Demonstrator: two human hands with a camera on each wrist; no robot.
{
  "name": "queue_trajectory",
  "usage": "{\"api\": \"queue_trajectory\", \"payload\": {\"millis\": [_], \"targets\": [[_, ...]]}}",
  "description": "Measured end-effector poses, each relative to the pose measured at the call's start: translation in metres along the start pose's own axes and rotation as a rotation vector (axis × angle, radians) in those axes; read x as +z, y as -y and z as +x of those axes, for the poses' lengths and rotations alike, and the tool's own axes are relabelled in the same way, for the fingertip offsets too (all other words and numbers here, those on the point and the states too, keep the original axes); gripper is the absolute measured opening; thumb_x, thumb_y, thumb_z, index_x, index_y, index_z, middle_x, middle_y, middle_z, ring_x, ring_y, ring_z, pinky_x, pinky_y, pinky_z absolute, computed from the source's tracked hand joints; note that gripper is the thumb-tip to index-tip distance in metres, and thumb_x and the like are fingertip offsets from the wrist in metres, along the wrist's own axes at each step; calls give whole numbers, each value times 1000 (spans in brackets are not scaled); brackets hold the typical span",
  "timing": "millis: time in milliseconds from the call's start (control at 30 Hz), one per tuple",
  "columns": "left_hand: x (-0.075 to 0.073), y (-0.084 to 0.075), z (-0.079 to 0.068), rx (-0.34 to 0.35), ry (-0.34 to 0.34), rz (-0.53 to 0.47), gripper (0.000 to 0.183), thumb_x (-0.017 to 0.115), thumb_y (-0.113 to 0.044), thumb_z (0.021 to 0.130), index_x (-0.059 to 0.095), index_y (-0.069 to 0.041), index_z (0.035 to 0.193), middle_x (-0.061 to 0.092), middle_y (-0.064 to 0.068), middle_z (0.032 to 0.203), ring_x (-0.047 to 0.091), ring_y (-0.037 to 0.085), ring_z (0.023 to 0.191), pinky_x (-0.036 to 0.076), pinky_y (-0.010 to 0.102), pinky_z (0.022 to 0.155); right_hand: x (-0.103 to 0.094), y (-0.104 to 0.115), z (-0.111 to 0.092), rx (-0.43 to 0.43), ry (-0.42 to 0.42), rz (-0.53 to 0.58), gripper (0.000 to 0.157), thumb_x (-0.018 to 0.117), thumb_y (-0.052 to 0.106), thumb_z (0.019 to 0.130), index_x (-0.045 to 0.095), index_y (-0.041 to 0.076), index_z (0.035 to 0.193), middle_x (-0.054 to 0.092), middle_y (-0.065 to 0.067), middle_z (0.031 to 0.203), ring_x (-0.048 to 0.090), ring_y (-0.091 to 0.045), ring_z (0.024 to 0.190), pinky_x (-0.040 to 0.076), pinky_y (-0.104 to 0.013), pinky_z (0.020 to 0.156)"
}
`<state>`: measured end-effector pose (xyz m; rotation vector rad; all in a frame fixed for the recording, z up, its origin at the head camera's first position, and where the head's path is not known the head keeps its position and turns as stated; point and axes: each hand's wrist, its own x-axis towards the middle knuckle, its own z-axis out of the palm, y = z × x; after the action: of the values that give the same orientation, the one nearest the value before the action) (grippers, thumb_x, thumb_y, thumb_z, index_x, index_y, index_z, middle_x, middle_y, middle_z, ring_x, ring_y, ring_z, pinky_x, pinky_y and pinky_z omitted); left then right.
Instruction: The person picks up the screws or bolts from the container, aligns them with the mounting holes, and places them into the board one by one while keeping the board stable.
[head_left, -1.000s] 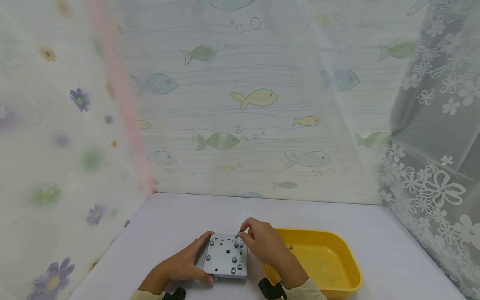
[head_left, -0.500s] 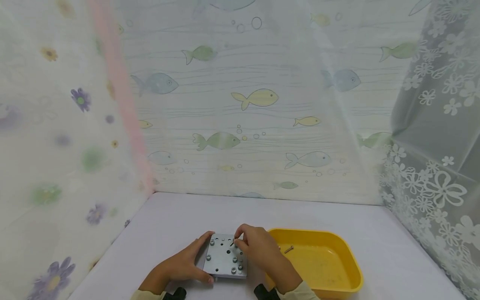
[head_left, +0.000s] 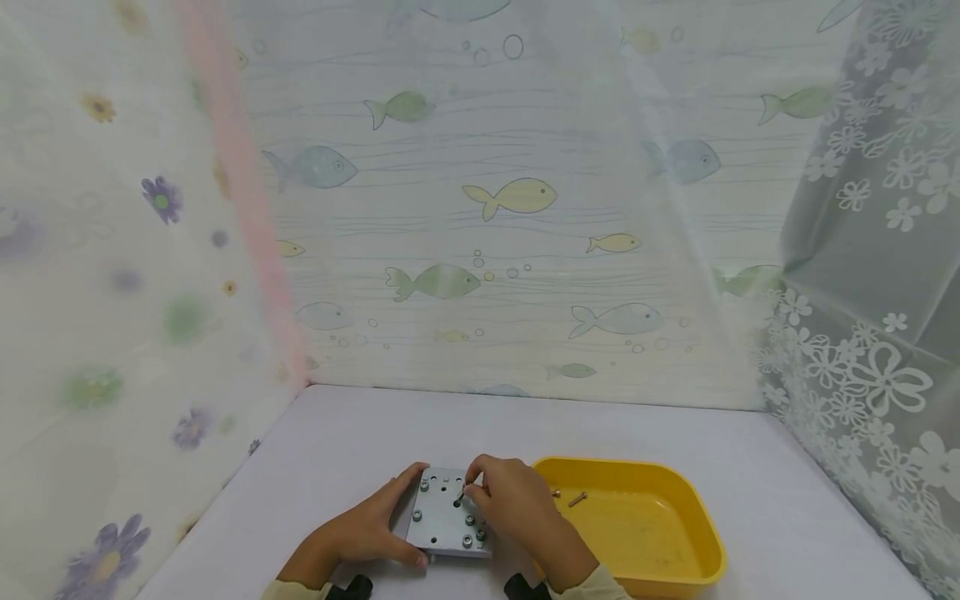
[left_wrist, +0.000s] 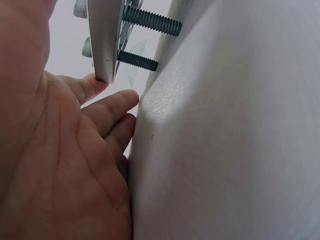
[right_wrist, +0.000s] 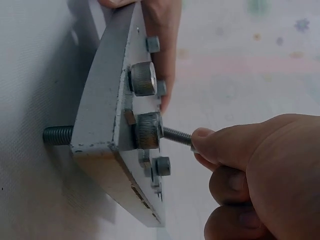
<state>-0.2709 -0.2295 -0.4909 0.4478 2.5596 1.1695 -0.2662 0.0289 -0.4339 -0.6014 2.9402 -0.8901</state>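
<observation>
My right grip (head_left: 517, 500) tightly pinches a screw (right_wrist: 176, 136) while my wide-spread left grip (head_left: 369, 525) holds the plate (head_left: 442, 527) by its edges; insertion appears underway, seemingly calling for alignment next.

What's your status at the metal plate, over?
Left hand grips metal plate by edges. Right hand pinches screw over plate's middle; insertion unclear. Bolt heads stand close by; no blockage seen.

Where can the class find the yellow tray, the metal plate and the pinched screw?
Yellow tray (head_left: 641, 537): head view, on its bare floor.
Metal plate (head_left: 443, 527): head view, on its top face.
Pinched screw (right_wrist: 176, 136): right wrist view, on its threaded shank.
</observation>
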Motion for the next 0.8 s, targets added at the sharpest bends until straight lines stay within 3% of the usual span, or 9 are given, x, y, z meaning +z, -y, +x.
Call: {"api": "queue_trajectory", "payload": {"millis": [800], "targets": [[0,0,-1,0,-14,25,130,96,-50,61,20,-32,165,24,5,172,17,42,159,17,72,122,1,0,1,4,14,-21,9,72,28,97,70,23,104,57,11,67,53,-9,60,44,-22,55]]}}
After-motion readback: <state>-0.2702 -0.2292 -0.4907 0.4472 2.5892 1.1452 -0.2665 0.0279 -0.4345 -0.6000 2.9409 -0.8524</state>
